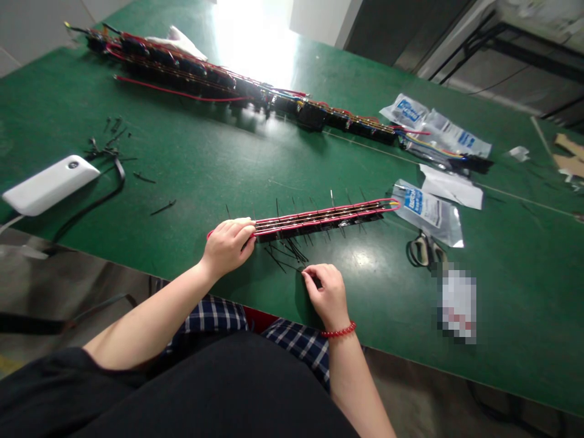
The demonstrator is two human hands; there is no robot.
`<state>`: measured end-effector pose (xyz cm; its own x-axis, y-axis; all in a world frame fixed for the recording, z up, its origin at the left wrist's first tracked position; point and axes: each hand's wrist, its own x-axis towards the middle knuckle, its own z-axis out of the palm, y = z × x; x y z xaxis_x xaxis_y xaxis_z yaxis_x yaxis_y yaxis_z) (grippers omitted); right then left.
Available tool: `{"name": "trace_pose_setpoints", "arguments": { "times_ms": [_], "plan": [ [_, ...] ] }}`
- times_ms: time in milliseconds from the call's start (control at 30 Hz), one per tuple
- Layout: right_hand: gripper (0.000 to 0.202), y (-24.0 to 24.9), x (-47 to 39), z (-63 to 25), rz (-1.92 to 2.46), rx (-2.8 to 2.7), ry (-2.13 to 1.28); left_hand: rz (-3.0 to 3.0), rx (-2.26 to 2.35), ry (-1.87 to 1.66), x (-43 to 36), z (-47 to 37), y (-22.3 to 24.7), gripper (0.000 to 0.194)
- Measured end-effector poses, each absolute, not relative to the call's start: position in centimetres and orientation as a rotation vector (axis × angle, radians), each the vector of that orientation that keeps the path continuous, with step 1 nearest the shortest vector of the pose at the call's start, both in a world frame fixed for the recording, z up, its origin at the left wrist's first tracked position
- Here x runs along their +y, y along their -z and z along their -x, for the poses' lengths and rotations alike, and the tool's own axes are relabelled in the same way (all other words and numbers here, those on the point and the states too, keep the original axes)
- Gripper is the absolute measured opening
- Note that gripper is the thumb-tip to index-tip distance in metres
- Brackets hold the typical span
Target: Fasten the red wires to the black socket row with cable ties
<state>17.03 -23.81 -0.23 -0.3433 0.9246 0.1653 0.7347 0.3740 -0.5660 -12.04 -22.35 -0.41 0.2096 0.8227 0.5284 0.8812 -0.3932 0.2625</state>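
Note:
A long black strip assembly (pixel 319 220) with red and brown wires lies on the green table, slightly slanted, with several thin black ties sticking out across it. My left hand (pixel 229 246) is wrapped over its left end. Just below the strip's middle lies a loose bunch of black cable ties (pixel 292 250). My right hand (pixel 326 289), with a red bead bracelet at the wrist, pinches the end of one black tie at the bunch's lower right.
A longer wired assembly (pixel 274 97) stretches across the back of the green table (pixel 205 152). On the left are a white device (pixel 50 184) and black scraps; on the right, plastic bags (pixel 429 210), scissors (pixel 424 250) and a blurred packet (pixel 458 304).

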Motion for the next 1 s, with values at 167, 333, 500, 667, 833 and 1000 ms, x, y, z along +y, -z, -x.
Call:
{"name": "trace_pose_setpoints", "arguments": {
  "times_ms": [167,333,500,667,833,1000],
  "plan": [
    [0.013,0.5,-23.8,-17.0,1.424,-2.187,-0.521,2.377,-1.653,0.942,-22.3,12.1,0.5,0.014],
    [0.012,0.5,-23.9,-16.9,1.434,-2.114,-0.497,2.382,-1.682,0.971,-22.3,12.1,0.7,0.015],
    [0.012,0.1,-24.6,-15.8,1.484,-1.837,-0.584,2.392,-1.679,0.974,-22.4,12.2,0.6,0.016],
    [0.01,-0.2,-25.2,-12.9,1.385,-1.834,-0.702,2.442,-1.607,1.015,-22.6,12.5,0.2,0.02],
    [0.012,-0.2,-24.9,-9.6,1.259,-1.932,-0.731,2.548,-1.452,0.983,-23.2,12.6,-0.1,0.02],
    [0.014,0.1,-23.8,-8.1,1.223,-1.923,-0.705,2.533,-1.302,0.917,-23.6,12.2,0.0,0.007]
  ]
}}
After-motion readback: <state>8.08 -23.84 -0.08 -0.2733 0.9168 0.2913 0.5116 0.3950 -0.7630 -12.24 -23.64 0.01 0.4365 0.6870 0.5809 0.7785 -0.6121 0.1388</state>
